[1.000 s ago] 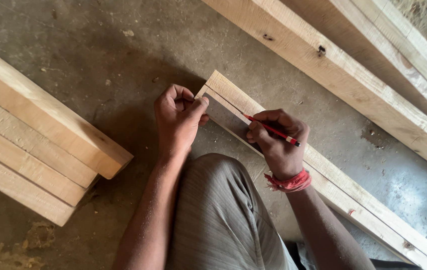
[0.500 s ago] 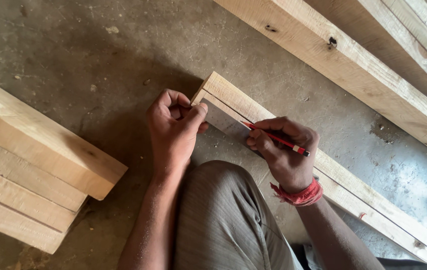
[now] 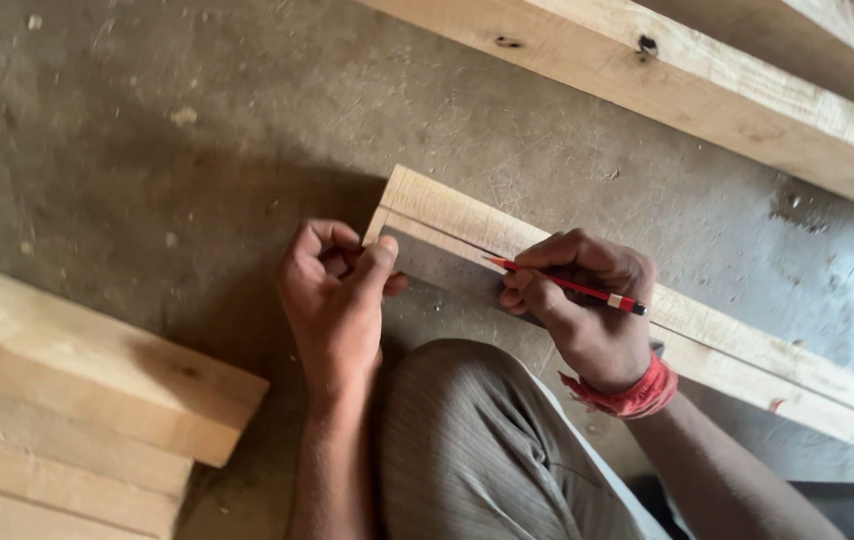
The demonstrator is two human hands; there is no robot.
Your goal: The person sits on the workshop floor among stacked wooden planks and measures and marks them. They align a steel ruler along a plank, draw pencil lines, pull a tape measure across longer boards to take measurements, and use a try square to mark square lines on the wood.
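A long pale wooden plank (image 3: 457,215) lies on the concrete floor, running from the middle to the lower right. A flat grey metal blade (image 3: 437,265), like a square or ruler, lies along its near edge. My left hand (image 3: 335,300) presses down at the plank's end, thumb on the blade's corner. My right hand (image 3: 582,305) holds a red pencil (image 3: 567,285) with its tip on the wood just above the blade. A red thread band (image 3: 632,395) circles my right wrist. My knee in grey striped cloth (image 3: 467,440) sits between my arms.
A stack of pale planks (image 3: 77,400) lies at the lower left. Thick timber beams (image 3: 707,90) cross the top right. Bare concrete floor (image 3: 197,120) with dust and chips spreads across the upper left.
The view has shifted and drawn closer. My right hand has slid the pencil slightly left along the plank, toward the left hand. My left hand stays pressed on the plank's end.
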